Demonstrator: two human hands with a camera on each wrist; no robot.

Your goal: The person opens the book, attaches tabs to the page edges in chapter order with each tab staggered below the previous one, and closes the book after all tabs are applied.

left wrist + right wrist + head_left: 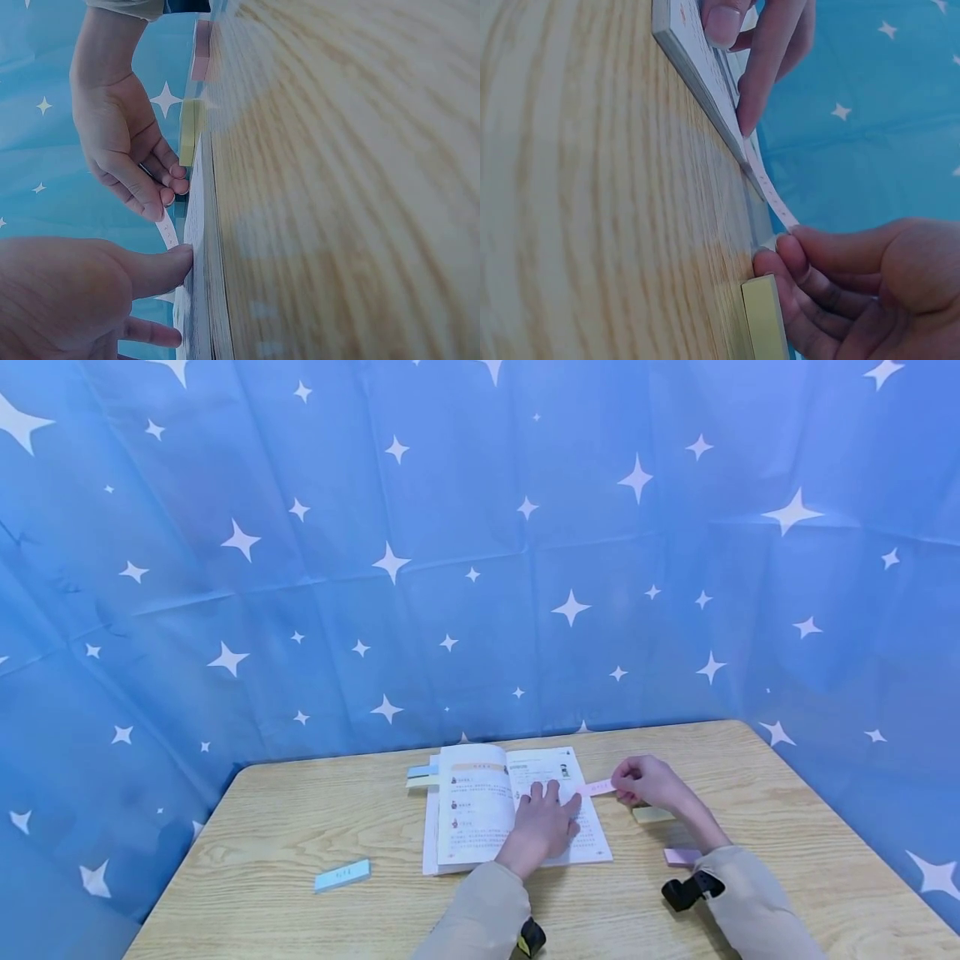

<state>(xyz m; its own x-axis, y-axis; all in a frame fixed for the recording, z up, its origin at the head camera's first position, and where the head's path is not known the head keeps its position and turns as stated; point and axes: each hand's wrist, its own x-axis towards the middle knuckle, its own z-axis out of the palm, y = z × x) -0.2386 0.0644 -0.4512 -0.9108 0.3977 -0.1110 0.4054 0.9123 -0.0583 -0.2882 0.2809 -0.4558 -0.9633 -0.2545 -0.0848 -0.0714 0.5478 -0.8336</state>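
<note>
"Where's the pink sticky strip [597, 787]?"

"Take the illustrated textbook [480, 843] as the clock, twelve towards the starry curtain [487, 643]. Strip's between two and three, at the right-hand page's edge. The right hand [651, 782] pinches its outer end, covering that bit."

"And the left hand [545, 822]?"

"Pressed on that page, fingers straight and apart, hiding some print. Its thumb is right by the strip's inner end."

"Can you read the strip?"

"No, the writing's too small."

"What else is on the wooden table [300, 827]?"

"A yellow pad [651, 815] at three, near the right hand. Towards four, a pink pad [679, 857], its right end lost behind the sleeve [757, 893]. At eight, a blue pad [342, 876]. Around ten, a blue tab [422, 771] and a pale yellow tab [422, 782] poke out, inner ends covered by pages."
</note>
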